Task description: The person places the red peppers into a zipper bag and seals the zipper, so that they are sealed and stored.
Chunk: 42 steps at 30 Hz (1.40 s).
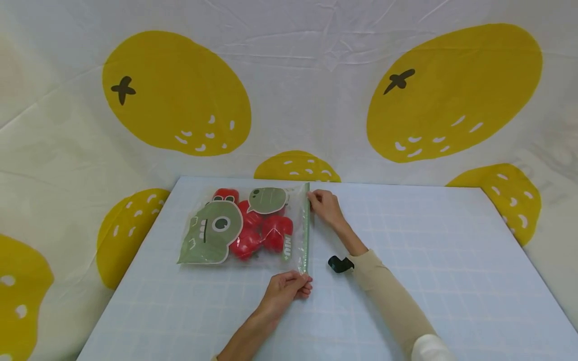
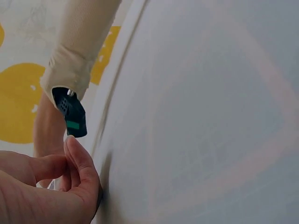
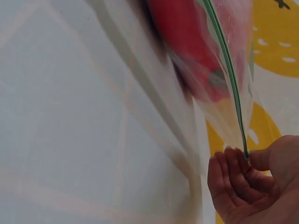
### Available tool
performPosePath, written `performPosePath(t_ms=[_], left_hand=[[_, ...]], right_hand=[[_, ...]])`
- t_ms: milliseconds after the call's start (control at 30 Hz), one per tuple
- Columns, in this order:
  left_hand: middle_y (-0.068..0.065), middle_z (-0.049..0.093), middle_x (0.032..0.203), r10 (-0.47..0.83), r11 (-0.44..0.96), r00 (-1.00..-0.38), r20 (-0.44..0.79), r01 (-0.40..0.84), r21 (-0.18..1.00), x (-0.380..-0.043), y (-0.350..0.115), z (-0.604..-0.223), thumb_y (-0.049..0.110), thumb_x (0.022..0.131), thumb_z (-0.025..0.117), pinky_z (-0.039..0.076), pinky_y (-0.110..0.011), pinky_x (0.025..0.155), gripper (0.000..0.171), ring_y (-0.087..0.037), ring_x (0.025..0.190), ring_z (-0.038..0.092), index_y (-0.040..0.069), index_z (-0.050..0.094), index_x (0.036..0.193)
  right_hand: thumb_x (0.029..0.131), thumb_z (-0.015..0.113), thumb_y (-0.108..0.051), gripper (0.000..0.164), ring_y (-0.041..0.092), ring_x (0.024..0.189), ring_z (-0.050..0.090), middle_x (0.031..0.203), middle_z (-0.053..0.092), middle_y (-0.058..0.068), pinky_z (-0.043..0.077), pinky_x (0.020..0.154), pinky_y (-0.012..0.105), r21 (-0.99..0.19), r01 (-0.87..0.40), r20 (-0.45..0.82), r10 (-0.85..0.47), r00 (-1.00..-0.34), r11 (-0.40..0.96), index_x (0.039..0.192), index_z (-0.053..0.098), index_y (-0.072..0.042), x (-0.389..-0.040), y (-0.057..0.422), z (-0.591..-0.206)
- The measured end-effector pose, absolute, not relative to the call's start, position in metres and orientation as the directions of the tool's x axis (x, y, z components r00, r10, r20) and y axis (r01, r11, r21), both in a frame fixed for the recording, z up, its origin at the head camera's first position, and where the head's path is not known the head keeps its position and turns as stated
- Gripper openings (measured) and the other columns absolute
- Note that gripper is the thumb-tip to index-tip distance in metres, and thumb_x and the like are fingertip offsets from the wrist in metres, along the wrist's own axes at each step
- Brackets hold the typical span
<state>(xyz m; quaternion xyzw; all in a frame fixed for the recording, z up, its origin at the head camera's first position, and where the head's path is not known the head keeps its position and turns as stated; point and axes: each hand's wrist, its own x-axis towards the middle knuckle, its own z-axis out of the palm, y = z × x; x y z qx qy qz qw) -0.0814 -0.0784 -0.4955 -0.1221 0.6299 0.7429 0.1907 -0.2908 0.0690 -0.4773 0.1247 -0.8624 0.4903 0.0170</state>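
Note:
A clear zip bag (image 1: 209,238) with a green monster print lies on the table, its green zip edge (image 1: 307,230) towards the right. Several glossy red, rounded things (image 1: 276,233) show through the plastic. At the near corner of the zip edge, my left hand (image 1: 282,293) pinches the bag between thumb and fingers. My right hand (image 1: 326,205) pinches the far corner; in the right wrist view its thumb and fingertips hold the end of the green zip strip (image 3: 229,70). The left wrist view has the left hand (image 2: 60,182) with thumb and fingers together, but not the bag.
A pale blue checked cloth (image 1: 451,250) covers the table. Behind it hangs a white sheet (image 1: 311,100) with yellow fruit prints. The small black wrist camera (image 1: 339,264) sticks out from the right sleeve (image 1: 393,296).

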Motion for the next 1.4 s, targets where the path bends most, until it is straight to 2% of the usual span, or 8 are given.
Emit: performPosePath(t_ms=[267, 733, 933, 1100, 1267, 1400], left_hand=[[-0.01, 0.074, 0.095, 0.129, -0.143, -0.908, -0.398, -0.414, 0.899, -0.08, -0.079, -0.495, 0.016, 0.102, 0.065, 0.061, -0.026, 0.08, 0.026, -0.01, 0.079, 0.067, -0.008, 0.07, 0.11], [-0.011, 0.075, 0.098, 0.134, -0.127, -0.908, -0.396, -0.412, 0.902, -0.077, -0.079, -0.497, 0.017, 0.103, 0.064, 0.061, -0.027, 0.081, 0.028, -0.011, 0.08, 0.068, -0.009, 0.069, 0.112], [-0.008, 0.073, 0.094, 0.119, -0.05, -0.889, -0.443, -0.451, 0.891, -0.082, -0.079, -0.493, 0.02, 0.102, 0.065, 0.061, -0.028, 0.081, 0.028, -0.013, 0.08, 0.069, -0.005, 0.071, 0.112], [-0.006, 0.072, 0.086, 0.116, -0.002, -0.899, -0.423, -0.426, 0.905, -0.082, -0.08, -0.491, 0.022, 0.103, 0.064, 0.062, -0.028, 0.076, 0.03, -0.012, 0.074, 0.068, -0.007, 0.073, 0.108], [-0.006, 0.072, 0.079, 0.103, 0.033, -0.922, -0.372, -0.371, 0.928, -0.08, -0.083, -0.489, 0.025, 0.103, 0.063, 0.062, -0.028, 0.067, 0.035, -0.011, 0.064, 0.066, -0.008, 0.075, 0.098], [-0.007, 0.072, 0.075, 0.089, 0.062, -0.937, -0.338, -0.334, 0.941, -0.078, -0.085, -0.486, 0.026, 0.103, 0.064, 0.061, -0.028, 0.061, 0.037, -0.011, 0.059, 0.063, -0.007, 0.075, 0.092]], right_hand=[[0.105, 0.057, -0.022, 0.031, 0.019, 0.067, 0.062, 0.076, 0.069, 0.013, 0.048, 0.061, 0.024, -0.841, -0.224, 0.152, -0.182, -0.971, 0.492, 0.098, 0.073, 0.005, -0.304, 0.068, -0.475], [0.107, 0.056, -0.021, 0.033, 0.017, 0.067, 0.061, 0.076, 0.069, 0.013, 0.047, 0.06, 0.022, -0.847, -0.197, 0.126, -0.173, -0.977, 0.494, 0.098, 0.072, 0.006, -0.318, 0.069, -0.475], [0.108, 0.052, -0.024, 0.035, 0.022, 0.074, 0.063, 0.084, 0.068, 0.016, 0.051, 0.066, 0.023, -0.857, -0.155, 0.069, -0.189, -0.98, 0.491, 0.105, 0.07, 0.007, -0.318, 0.072, -0.477], [0.109, 0.051, -0.026, 0.038, 0.031, 0.085, 0.07, 0.097, 0.07, 0.02, 0.058, 0.074, 0.029, -0.87, -0.117, 0.016, -0.209, -0.978, 0.48, 0.111, 0.068, 0.007, -0.315, 0.076, -0.476], [0.108, 0.054, -0.026, 0.035, 0.024, 0.08, 0.065, 0.093, 0.07, 0.016, 0.055, 0.07, 0.025, -0.858, -0.137, 0.025, -0.225, -0.974, 0.495, 0.108, 0.068, 0.005, -0.31, 0.082, -0.477], [0.106, 0.058, -0.02, 0.028, 0.02, 0.076, 0.062, 0.091, 0.07, 0.016, 0.05, 0.066, 0.022, -0.857, -0.179, 0.064, -0.244, -0.968, 0.484, 0.109, 0.068, 0.005, -0.304, 0.087, -0.477]])
